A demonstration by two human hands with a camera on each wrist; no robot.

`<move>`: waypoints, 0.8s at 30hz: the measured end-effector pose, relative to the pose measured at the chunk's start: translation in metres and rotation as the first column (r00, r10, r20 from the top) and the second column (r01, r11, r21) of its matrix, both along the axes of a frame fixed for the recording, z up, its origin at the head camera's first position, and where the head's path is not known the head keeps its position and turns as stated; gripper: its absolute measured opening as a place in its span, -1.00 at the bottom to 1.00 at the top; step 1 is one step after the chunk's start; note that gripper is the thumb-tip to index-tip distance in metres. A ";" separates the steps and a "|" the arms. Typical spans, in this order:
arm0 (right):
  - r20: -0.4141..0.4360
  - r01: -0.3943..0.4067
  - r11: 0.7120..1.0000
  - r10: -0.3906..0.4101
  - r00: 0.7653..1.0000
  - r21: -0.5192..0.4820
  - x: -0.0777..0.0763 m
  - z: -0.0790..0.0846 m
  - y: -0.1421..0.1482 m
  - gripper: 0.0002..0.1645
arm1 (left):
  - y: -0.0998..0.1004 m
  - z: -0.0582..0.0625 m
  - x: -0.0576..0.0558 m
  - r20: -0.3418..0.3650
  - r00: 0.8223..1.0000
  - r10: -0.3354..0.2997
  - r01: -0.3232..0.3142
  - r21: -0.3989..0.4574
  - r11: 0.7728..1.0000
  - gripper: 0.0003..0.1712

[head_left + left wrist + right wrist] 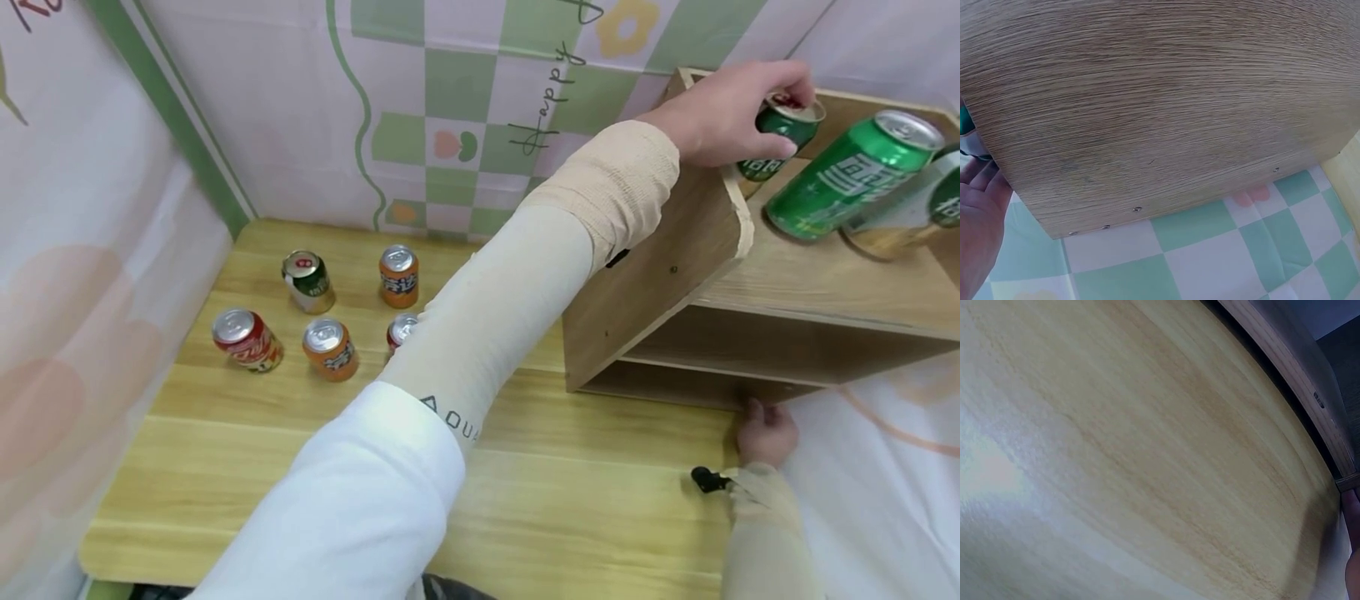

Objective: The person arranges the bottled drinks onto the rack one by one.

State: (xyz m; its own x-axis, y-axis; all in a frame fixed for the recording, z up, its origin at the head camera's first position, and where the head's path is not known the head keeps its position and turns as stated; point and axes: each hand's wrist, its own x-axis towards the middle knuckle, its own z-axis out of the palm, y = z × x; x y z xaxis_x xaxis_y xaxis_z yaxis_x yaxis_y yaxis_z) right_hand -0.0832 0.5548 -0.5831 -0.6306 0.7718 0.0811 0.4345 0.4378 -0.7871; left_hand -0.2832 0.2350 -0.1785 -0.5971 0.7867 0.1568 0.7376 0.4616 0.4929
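My left hand (731, 112) grips a dark green can (787, 125) from above, at the left end of the wooden shelf unit's upper level. In the left wrist view, part of that hand (982, 219) shows beside the unit's side panel (1160, 112), with a sliver of green can above the fingers. A tall bright green can (851, 179) stands just right of the gripped one. My right hand (767, 433) is at the bottom front edge of the shelf unit (817, 304); its fingers are mostly hidden. Only a bit of it (1352, 531) shows in the right wrist view.
On the table (600, 500) at left stand a red can (247, 340), a green-and-gold can (309, 282), two orange cans (331, 350) and another can (401, 329) partly behind my left arm. A white-and-tan container (903, 208) sits at the shelf's right. A patterned cloth (465, 100) hangs behind.
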 end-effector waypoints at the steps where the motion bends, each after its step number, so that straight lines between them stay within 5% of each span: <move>1: 0.001 -0.003 1.000 0.003 1.000 -0.004 0.000 0.000 0.000 -0.56 | 0.000 0.000 0.000 -0.009 1.000 0.000 0.000 -0.003 1.000 -0.52; 15: -0.013 -0.004 1.000 0.004 1.000 -0.024 -0.002 -0.003 0.003 -0.47 | -0.009 -0.001 0.004 -0.141 0.990 0.026 -0.026 -0.004 1.000 -0.26; 24: 0.023 0.000 1.000 0.001 1.000 -0.023 -0.006 -0.007 0.004 -0.45 | -0.039 0.012 0.010 -0.168 0.984 0.052 -0.060 -0.041 0.997 -0.22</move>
